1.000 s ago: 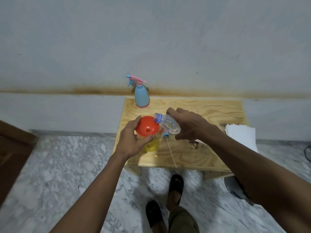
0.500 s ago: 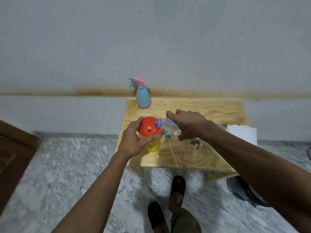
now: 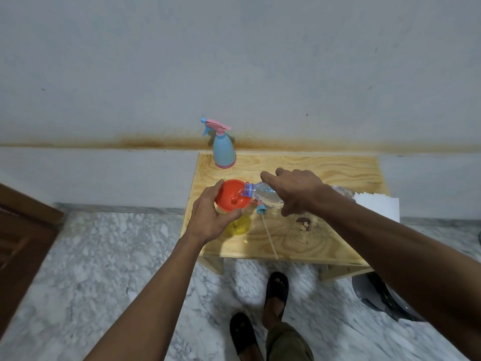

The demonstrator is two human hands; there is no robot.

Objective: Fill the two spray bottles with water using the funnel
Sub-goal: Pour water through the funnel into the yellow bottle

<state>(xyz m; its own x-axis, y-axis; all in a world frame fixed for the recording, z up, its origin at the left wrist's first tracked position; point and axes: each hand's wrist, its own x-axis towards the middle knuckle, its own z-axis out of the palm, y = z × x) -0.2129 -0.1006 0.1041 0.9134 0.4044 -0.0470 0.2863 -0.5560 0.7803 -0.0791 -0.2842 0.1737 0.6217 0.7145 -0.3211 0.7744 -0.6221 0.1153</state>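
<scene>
On a small wooden table, my left hand grips the orange funnel, which sits in the neck of a yellow spray bottle mostly hidden under my hand. My right hand holds a clear plastic water bottle tipped sideways, its mouth over the funnel rim, with water running into the funnel. A blue spray bottle with a pink trigger head stands upright at the table's back left corner. A blue spray cap with its dip tube lies on the table beside the yellow bottle.
White papers lie at the table's right edge. A grey wall stands right behind the table. A dark wooden door is at the left. My sandalled feet rest on the marble floor, and a grey object lies under the table's right side.
My right hand has tipped the water bottle further down, bringing its mouth over the funnel rim, and water now flows in. My left hand has stayed on the funnel.
</scene>
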